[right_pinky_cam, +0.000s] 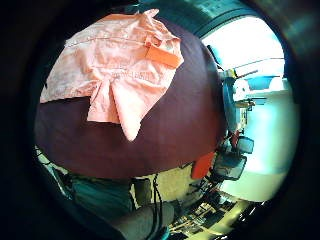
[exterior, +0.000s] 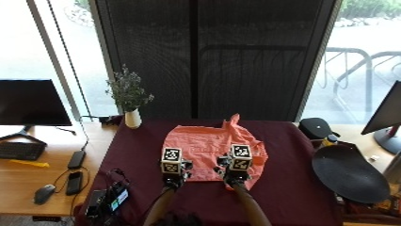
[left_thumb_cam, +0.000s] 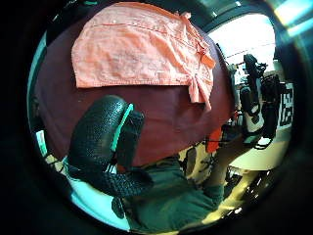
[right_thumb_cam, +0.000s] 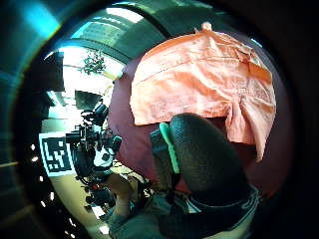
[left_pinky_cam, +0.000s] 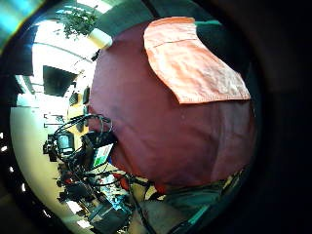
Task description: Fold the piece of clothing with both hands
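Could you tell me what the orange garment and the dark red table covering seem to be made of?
The orange garment looks like thin woven cloth, perhaps cotton, matte: stitched seams and soft creases show in the palm views. The table covering seems a smooth, matte dark red fabric, draping over the table's edge; its fibre cannot be told.

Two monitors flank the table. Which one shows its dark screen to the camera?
The left monitor, on the wooden desk behind a keyboard. The right monitor is cut off by the view's edge and stands angled.
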